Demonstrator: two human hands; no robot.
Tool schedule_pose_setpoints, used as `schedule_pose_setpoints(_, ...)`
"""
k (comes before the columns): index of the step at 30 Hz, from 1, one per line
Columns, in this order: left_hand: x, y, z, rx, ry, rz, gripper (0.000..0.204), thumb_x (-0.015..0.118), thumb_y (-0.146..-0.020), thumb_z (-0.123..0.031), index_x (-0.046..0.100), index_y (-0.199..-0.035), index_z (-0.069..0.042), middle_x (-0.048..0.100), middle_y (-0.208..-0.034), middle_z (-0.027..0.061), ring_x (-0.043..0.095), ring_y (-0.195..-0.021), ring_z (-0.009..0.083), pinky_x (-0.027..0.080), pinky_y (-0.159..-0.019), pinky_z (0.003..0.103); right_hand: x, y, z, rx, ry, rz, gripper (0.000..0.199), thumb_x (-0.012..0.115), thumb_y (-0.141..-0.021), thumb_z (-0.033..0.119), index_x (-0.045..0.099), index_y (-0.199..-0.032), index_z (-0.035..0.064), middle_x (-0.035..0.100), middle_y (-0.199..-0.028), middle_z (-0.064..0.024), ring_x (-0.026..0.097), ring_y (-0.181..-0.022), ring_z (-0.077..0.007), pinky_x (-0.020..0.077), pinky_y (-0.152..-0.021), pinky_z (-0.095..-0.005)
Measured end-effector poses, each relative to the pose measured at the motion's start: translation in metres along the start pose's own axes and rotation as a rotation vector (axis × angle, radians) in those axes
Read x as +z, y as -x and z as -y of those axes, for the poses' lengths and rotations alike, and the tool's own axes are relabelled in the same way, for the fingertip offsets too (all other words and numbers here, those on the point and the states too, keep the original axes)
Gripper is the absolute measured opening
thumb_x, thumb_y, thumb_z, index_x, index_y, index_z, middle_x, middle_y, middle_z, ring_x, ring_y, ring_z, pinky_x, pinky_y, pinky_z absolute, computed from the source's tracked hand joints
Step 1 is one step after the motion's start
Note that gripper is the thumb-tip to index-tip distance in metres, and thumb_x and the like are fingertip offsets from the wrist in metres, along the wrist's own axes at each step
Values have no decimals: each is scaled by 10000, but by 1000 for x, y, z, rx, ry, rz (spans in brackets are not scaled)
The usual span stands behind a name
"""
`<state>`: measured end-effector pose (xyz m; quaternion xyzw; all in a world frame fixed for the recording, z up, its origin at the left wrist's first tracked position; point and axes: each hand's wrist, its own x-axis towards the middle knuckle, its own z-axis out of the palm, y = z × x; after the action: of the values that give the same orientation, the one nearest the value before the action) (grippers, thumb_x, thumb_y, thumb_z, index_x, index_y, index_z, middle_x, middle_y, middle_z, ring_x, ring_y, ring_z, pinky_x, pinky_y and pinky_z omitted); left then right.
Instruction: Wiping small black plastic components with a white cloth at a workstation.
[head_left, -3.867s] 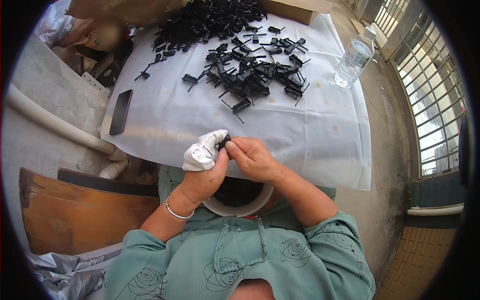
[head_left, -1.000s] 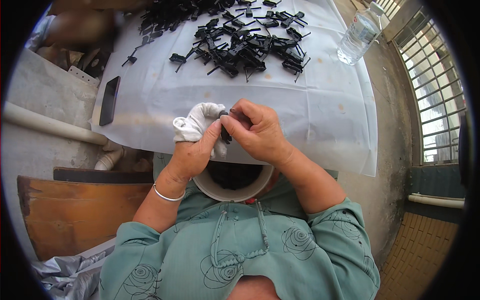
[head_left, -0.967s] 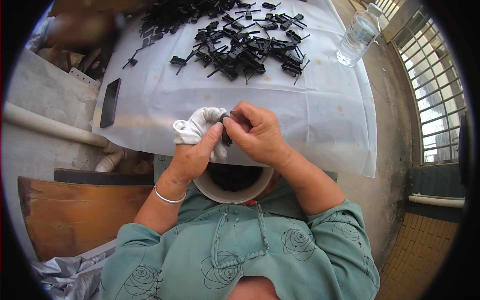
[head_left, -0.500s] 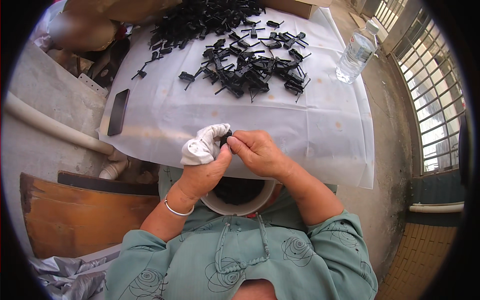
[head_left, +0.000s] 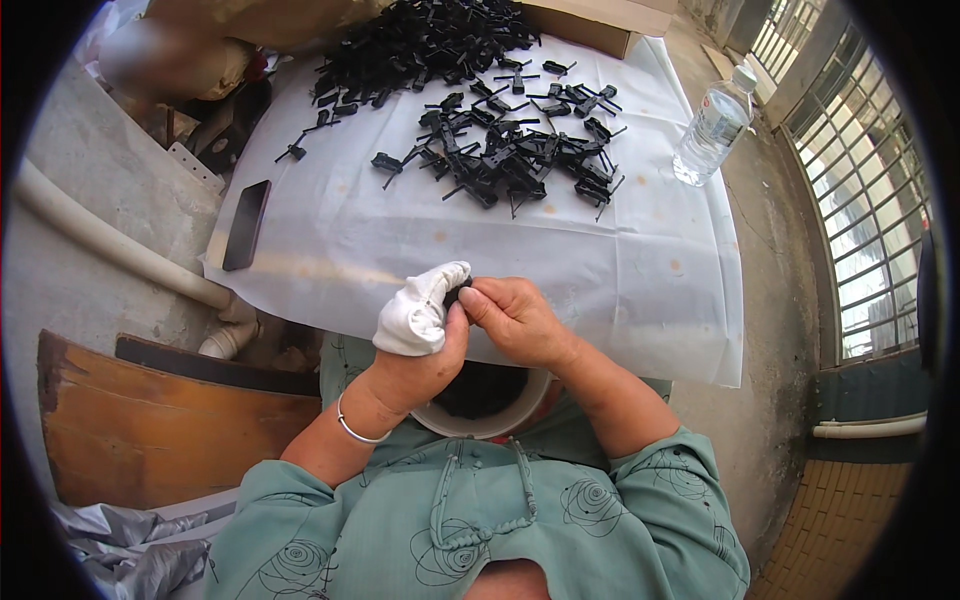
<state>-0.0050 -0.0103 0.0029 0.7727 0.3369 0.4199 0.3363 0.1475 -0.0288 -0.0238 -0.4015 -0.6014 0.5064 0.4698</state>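
Above the table's near edge, my two hands meet around a small black plastic part (head_left: 457,292), mostly hidden by fingers. White cloth (head_left: 412,318), perhaps a glove, covers the fingers of my left hand (head_left: 428,368); its bare thumb presses against the part. From the other side, the thumb and forefinger of my right hand (head_left: 520,318) pinch the same part. Below my hands, a pale round bucket (head_left: 470,431) holds dark contents that I cannot make out. Similar black plastic parts with thin prongs (head_left: 530,150) lie in a loose group farther up the table.
A dense heap of black parts (head_left: 425,45) covers the far side of the white-sheeted table (head_left: 330,225). A dark phone (head_left: 246,226) lies at the left edge, and a clear water bottle (head_left: 712,125) stands at the right. Behind is a cardboard box (head_left: 590,30).
Both hands stay together on the black part, with the white-covered fingers of my left hand tilted a little more upright. The whole view has shifted slightly.
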Motion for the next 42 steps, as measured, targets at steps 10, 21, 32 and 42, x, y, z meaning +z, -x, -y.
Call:
schedule_pose_setpoints(10,-9,-10,12,-170,335,60,306,564,-838,-9,447,-1120,-3,559,-956,73,518,-802,112,449,-729,241,-19,-1,26,-14,316,-59,176,513,-908,155,600,-888,3,582,-700,-51,529,-655,-103,453,-628,-260)
schedule_pose_setpoints(21,-14,-14,-3,-421,505,362,353,404,-864,-55,386,-1215,-15,519,-914,24,436,-702,55,411,-604,205,-20,-2,20,-327,329,-191,89,669,-767,45,613,-831,22,538,-636,-71,508,-545,-135,418,-512,-258)
schedule_pose_setpoints(32,-3,-13,1,-273,278,261,244,418,-838,-17,444,-1080,-14,476,-781,-1,409,-672,60,365,-602,196,-15,0,21,-212,354,-68,182,506,-896,130,524,-768,3,479,-610,-126,432,-534,-256,392,-531,-343)
schedule_pose_setpoints(42,-20,-14,-21,-172,-116,466,279,467,-788,-22,501,-1062,16,581,-930,189,577,-881,312,465,-773,334,-35,1,31,-95,485,1,167,524,-876,124,544,-771,-3,520,-621,-150,486,-548,-293,404,-539,-347)
